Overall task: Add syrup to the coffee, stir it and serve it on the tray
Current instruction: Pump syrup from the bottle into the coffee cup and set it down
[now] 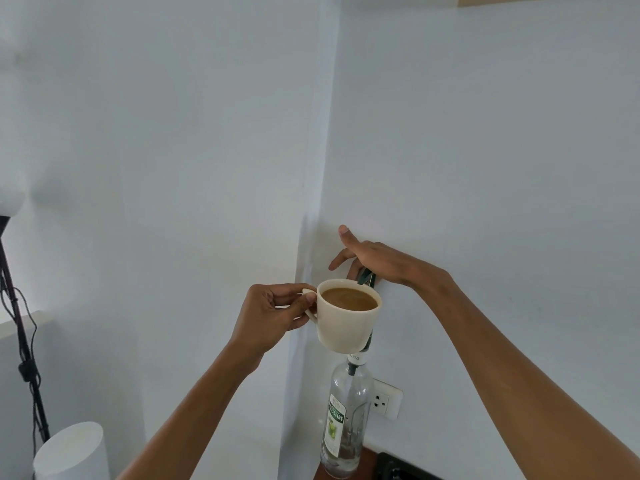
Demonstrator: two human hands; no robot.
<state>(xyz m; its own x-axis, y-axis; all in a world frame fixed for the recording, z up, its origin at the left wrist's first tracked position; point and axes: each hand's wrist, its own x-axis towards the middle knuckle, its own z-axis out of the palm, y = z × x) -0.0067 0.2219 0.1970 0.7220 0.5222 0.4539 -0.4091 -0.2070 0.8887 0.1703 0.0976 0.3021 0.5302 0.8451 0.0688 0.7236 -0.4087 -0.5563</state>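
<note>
My left hand (273, 313) pinches the handle of a cream coffee cup (346, 327) filled with light brown coffee and holds it in the air in front of the neck of a clear syrup bottle (346, 420). The bottle stands by the wall corner, has a green label and a dark green pump (366, 277) on top. My right hand (370, 254) rests palm down on the pump head, fingers spread, just behind the cup's rim. The pump's spout is partly hidden behind the cup. No tray or stirrer is in view.
White walls meet in a corner behind the cup. A wall socket (386, 400) sits right of the bottle. A black stand with cables (20, 341) and a white cylinder (72, 452) are at the lower left. A dark object (398, 467) lies at the bottom.
</note>
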